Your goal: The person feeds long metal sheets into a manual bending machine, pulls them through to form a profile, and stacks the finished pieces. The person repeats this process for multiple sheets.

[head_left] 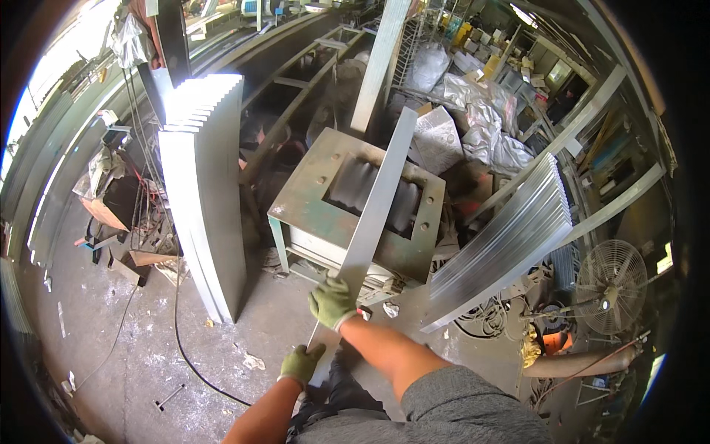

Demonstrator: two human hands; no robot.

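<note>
A long, flat grey metal strip slants from near my legs up across a worn metal workbench with a dark rectangular opening. Both my hands wear green gloves. My right hand reaches over the strip and is closed on its left edge, just in front of the bench. Lower down and nearer my body, my left hand is closed beside the strip's lower part. A thin, pale, straight line runs up from its fingers toward the right hand; whether it is a rod or the strip's edge I cannot make out.
Tall stacked metal sheets stand upright on the left. Another leaning stack of metal strips is at the right, before a floor fan. A black cable crosses the floor. Plastic-wrapped bundles lie behind the bench.
</note>
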